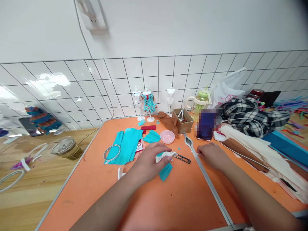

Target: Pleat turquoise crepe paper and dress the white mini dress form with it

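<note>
My left hand [150, 162] is closed around a small white mannequin torso [165, 156], lying on its side with its neck pointing right. Under that hand lies a piece of turquoise cloth [166, 172]. Black thread snips [183, 158] rest just right of the torso. My right hand [210, 154] is low over the orange table, fingers curled in beside the metal seam strip; whether they pinch anything is hidden. Left of my left hand are larger turquoise cloth pieces [128, 144] with an embroidery hoop [112, 154] on them, and a white round stand base [120, 173].
A pink bowl [167, 136], cardboard box [183, 122] and brown cloth [168, 122] stand beyond my hands. Small mannequins [149, 104] line the tiled wall. A phone [205, 125], green-lidded bottle [202, 99], plaid cloth [250, 112] and fabric strips [255, 150] fill the right side.
</note>
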Demonstrator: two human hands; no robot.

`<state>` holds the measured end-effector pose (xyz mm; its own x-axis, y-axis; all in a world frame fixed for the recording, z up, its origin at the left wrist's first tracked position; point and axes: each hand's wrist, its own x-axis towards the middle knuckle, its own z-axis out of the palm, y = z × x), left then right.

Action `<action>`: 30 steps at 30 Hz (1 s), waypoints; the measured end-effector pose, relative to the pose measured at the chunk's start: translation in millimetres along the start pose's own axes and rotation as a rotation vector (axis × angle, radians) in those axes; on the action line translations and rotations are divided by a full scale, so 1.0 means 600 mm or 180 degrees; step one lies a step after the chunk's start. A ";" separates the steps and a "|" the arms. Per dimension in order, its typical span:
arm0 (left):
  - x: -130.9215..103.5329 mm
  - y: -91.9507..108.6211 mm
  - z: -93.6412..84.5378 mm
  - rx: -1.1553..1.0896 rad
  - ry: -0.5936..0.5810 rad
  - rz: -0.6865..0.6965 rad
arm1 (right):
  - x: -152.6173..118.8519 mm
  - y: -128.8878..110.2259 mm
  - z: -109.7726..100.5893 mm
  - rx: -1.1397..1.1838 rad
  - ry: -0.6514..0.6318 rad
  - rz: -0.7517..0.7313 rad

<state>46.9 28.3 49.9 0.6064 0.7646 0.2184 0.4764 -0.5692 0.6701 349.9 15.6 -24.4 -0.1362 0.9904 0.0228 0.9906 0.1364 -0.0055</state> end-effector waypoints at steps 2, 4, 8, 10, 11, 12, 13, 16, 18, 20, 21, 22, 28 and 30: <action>0.001 -0.003 0.003 -0.0039 -0.0057 0.0095 | -0.008 -0.026 -0.030 0.0152 -0.0229 0.0135; -0.001 -0.005 0.008 0.0051 -0.0126 0.0305 | -0.017 -0.059 -0.059 0.0355 -0.0356 0.0179; -0.011 -0.001 0.022 0.0578 0.0006 0.0611 | -0.030 -0.133 -0.100 0.0931 -0.0125 -0.0296; -0.015 0.002 0.026 0.0812 0.0078 0.0597 | -0.031 -0.165 -0.108 0.1147 0.0089 -0.0501; -0.017 0.003 0.027 0.0917 0.0096 0.0565 | -0.029 -0.177 -0.110 0.1207 0.0175 -0.0554; -0.018 0.004 0.027 0.1021 0.0117 0.0528 | -0.027 -0.187 -0.111 0.1244 0.0253 -0.0576; -0.018 0.003 0.026 0.1118 0.0143 0.0492 | -0.025 -0.195 -0.110 0.1266 0.0320 -0.0586; -0.019 0.000 0.020 0.1303 0.0265 0.0394 | -0.018 -0.205 -0.107 0.1307 0.0504 -0.0575; -0.018 -0.002 0.016 0.1317 0.0319 0.0357 | -0.016 -0.206 -0.104 0.1320 0.0632 -0.0576; -0.019 -0.003 0.012 0.1294 0.0279 0.0367 | -0.015 -0.206 -0.101 0.1291 0.0791 -0.0610; -0.019 -0.002 0.010 0.1278 0.0234 0.0393 | -0.016 -0.207 -0.099 0.1259 0.0893 -0.0638; -0.020 -0.002 0.009 0.1258 0.0193 0.0420 | -0.016 -0.207 -0.097 0.1220 0.1007 -0.0670; -0.020 0.001 0.007 0.0993 0.0098 0.0406 | -0.018 -0.213 -0.087 0.0968 0.1595 -0.1126; -0.018 0.001 0.007 0.0636 0.0127 0.0355 | -0.018 -0.214 -0.081 0.0889 0.1875 -0.1333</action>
<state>43.4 18.5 45.4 0.6386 0.7026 0.3138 0.5268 -0.6964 0.4874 224.4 -13.4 24.8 -0.3945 0.6906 0.6061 0.8079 0.5749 -0.1292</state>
